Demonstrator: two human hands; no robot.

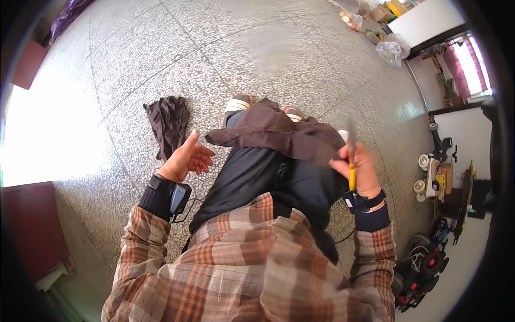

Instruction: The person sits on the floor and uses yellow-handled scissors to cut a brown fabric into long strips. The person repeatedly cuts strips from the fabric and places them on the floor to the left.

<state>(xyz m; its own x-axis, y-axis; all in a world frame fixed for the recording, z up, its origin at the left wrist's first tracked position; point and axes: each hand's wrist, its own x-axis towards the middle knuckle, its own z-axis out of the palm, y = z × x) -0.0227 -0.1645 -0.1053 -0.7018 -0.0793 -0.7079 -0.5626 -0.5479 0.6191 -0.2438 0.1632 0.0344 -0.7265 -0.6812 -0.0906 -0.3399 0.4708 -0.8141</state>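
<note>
Across my thighs and knees lies a dark brown cloth [273, 133], creased, one narrow end pointing left. My right hand [360, 165], slightly blurred, grips a small tool with a yellow handle [352, 178] and a blurred metal end pointing away from me; its exact kind cannot be told. The fingertips of that hand are at the cloth's right end; whether they pinch it is unclear. To the left of my legs, my left hand [191, 159] is held with fingers apart and nothing in it. Beyond it, a second dark brown cloth [169, 124] lies bunched on the speckled floor.
Dark red furniture [32, 229] stands at the left, beside bright light on the floor. Along the right wall are a white ride-on toy [430, 177] and a black-and-red wheeled thing [426, 265]. Plastic bags [390, 52] lie near the doorway at upper right. Sandalled feet [238, 103] show beyond the cloth.
</note>
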